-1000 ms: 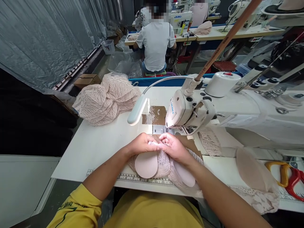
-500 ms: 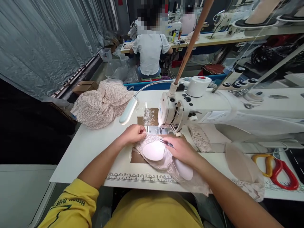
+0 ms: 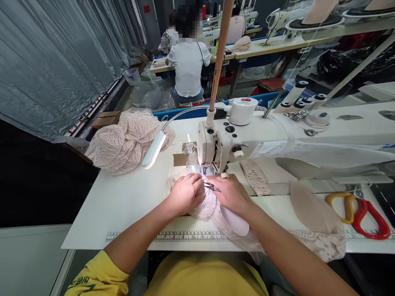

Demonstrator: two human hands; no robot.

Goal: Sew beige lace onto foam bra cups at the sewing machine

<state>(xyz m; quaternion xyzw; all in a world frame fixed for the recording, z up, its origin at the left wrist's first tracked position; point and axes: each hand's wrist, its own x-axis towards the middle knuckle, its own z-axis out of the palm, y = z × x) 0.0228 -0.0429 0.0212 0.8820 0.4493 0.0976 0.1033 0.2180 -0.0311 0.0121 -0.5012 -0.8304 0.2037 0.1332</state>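
Note:
A pale pink lace bra [image 3: 206, 207] with smooth cups lies under the needle area of the white sewing machine [image 3: 212, 142]. Over its left cup rests my left hand [image 3: 187, 193], fingers bent together and gripping lace close to the presser foot; that cup is mostly covered. My right hand [image 3: 231, 193] is closed around small thread snips [image 3: 212, 187], their blades pointing left across the lace. It also touches the fabric right of the needle. The other cup [image 3: 235, 221] shows below my right wrist, near the table's front edge.
A heap of lace pieces [image 3: 123, 142] sits at back left, beside a bent lamp [image 3: 154, 150]. Red- and yellow-handled scissors [image 3: 370, 220] and a beige cup piece [image 3: 314, 209] lie at right. A printed ruler [image 3: 194, 236] runs along the front. A person [image 3: 189, 68] sits ahead.
My left hand has moved from the lace's upper left edge onto the left cup, covering it. My right hand keeps the snips near the needle. The camera view has shifted slightly.

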